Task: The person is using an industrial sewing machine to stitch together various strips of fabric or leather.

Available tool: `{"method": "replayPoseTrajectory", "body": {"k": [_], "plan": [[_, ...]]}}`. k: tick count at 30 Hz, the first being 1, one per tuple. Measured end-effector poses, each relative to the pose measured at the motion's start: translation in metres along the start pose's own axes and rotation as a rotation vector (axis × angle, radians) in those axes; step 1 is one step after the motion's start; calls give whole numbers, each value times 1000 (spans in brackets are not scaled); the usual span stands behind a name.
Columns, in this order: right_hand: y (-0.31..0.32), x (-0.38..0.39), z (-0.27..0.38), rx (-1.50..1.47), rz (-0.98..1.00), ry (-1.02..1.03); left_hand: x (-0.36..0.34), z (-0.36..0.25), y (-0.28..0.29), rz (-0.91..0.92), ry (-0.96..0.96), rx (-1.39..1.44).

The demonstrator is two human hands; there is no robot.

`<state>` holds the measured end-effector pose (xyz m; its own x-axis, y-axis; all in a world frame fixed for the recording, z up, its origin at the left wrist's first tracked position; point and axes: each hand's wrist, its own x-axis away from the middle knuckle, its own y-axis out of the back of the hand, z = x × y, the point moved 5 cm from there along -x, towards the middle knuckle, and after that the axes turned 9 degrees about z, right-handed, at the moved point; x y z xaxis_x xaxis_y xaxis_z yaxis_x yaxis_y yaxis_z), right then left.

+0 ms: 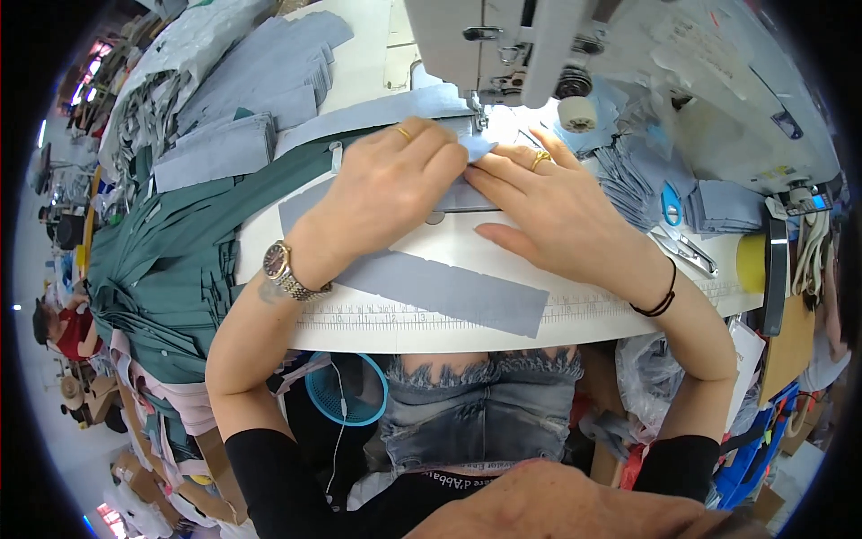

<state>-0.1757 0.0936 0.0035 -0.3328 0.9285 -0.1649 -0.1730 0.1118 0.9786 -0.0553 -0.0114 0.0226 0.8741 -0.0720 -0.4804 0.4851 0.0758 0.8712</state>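
Note:
My left hand (391, 175) is closed, its fingertips pinching the edge of a light blue-grey fabric piece (477, 147) just in front of the presser foot (479, 117) of a sewing machine (530, 54). Beside it my right hand (552, 193) lies with fingers stretched out, its fingertips resting on the work by the needle. A pale blue-grey strip (386, 112) runs leftward from the foot, above a dark green fabric band (278, 175). Nearer to me, a loose grey-blue strip (449, 289) lies slantwise on the white table (404, 334). My left hand hides part of the fabric.
Stacked blue-grey pieces (220, 153) and a heap of green fabric (162, 269) fill the left. At right lie more cut pieces (633, 184), blue-handled snips (671, 205) and metal scissors (687, 251). A blue basket (348, 388) stands below the table edge.

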Motion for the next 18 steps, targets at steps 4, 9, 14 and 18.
{"method": "replayPoseTrajectory", "body": {"k": [4, 9, 14, 18], "plan": [[3, 3, -5, -20, -73, -3, 13, 10, -11, 72, 161, 193], [7, 9, -14, -138, -42, -68, 13, 9, -11, 68, 85, 189], [7, 9, -13, -62, -106, -18, 15, 6, -10, 58, 64, 124], [5, 10, -13, -64, -124, -36, 13, 2, -9, 62, 18, 35]]}}
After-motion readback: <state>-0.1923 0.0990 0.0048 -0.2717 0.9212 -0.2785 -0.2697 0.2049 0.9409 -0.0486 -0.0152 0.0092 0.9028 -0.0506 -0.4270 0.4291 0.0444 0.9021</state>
